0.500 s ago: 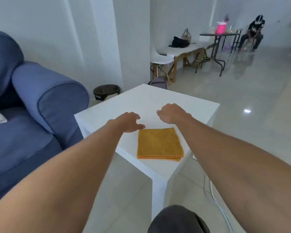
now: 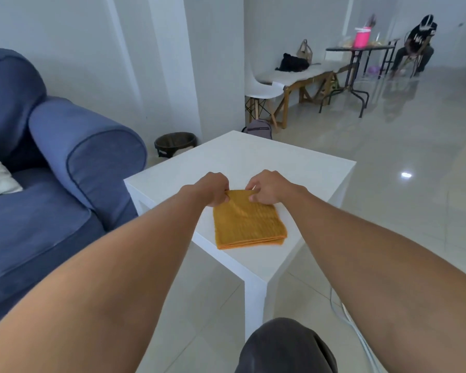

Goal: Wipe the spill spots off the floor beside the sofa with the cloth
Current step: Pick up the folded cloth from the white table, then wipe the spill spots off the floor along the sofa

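A folded orange cloth [image 2: 249, 224] lies on the near corner of a white side table [image 2: 280, 162]. My left hand [image 2: 213, 188] pinches the cloth's far left corner and my right hand [image 2: 271, 187] pinches its far right corner; the far edge is lifted slightly off the tabletop. The blue sofa [image 2: 51, 170] stands at the left, its rolled armrest close to the table. The pale tiled floor [image 2: 194, 305] between sofa and table shows no spots that I can make out.
A dark wastebasket [image 2: 175, 144] sits by the wall behind the table, a bag [image 2: 258, 129] beside it. A white cable [image 2: 358, 327] runs along the floor at the right. My dark-clad knee [image 2: 285, 348] is at the bottom. Far back: chair, bench, tables, a seated person [image 2: 417, 47].
Both hands dropped from above the table onto the cloth's far edge and closed on its two far corners. The far edge has lifted a little.
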{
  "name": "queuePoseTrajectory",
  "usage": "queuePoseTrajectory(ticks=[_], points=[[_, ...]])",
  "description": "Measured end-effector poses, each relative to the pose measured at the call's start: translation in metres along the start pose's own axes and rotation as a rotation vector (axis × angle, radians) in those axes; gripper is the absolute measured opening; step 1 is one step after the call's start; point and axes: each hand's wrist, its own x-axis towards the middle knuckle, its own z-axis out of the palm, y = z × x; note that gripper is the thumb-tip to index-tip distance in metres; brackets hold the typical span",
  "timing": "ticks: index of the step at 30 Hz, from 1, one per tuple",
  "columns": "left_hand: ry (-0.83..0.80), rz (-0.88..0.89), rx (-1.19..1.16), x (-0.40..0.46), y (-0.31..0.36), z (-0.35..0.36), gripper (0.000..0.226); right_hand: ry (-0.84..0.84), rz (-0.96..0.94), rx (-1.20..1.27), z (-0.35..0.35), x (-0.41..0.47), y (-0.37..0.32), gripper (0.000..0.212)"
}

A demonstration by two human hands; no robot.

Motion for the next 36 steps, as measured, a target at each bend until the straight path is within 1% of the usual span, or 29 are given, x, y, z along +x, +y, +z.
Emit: queuePoseTrajectory(ticks=[5, 9, 12, 14, 17, 18, 20, 23, 26, 30, 32, 36], points=[[0.08, -0.087, -0.034, -0.05, -0.044, -0.042, 0.029, 0.024, -0.164, -0.046, -0.014, -0.011, -0.068, 0.024], [0.147, -0.198, -0.033, -0.111, -0.096, -0.07, 0.024, 0.027, -0.304, -0.034, -0.005, -0.025, -0.147, 0.026], [0.187, -0.324, -0.048, -0.166, -0.144, -0.077, 0.007, 0.007, -0.422, -0.007, 0.019, -0.036, -0.21, 0.024], [0.211, -0.421, -0.066, -0.208, -0.177, -0.077, 0.013, -0.016, -0.5, 0.03, 0.04, -0.044, -0.254, 0.02], [0.208, -0.553, -0.077, -0.275, -0.224, -0.069, 0.011, -0.102, -0.614, 0.054, 0.08, -0.06, -0.32, 0.014], [0.206, -0.594, -0.083, -0.296, -0.241, -0.063, 0.014, -0.14, -0.649, 0.053, 0.095, -0.066, -0.342, 0.012], [0.201, -0.691, -0.114, -0.342, -0.272, -0.046, 0.016, -0.218, -0.709, 0.044, 0.132, -0.079, -0.384, 0.007], [0.171, -0.845, -0.175, -0.409, -0.314, -0.008, 0.016, -0.335, -0.768, 0.03, 0.193, -0.104, -0.44, 0.012], [0.146, -0.959, -0.26, -0.466, -0.348, 0.041, 0.02, -0.452, -0.792, 0.01, 0.261, -0.131, -0.477, 0.007], [0.07, -1.073, -0.357, -0.519, -0.387, 0.122, 0.019, -0.587, -0.794, -0.025, 0.364, -0.153, -0.503, 0.008], [0.021, -1.123, -0.39, -0.535, -0.404, 0.169, 0.02, -0.645, -0.795, -0.048, 0.418, -0.158, -0.509, 0.015], [-0.054, -1.19, -0.462, -0.558, -0.441, 0.263, 0.024, -0.763, -0.781, -0.091, 0.527, -0.16, -0.51, 0.016]])
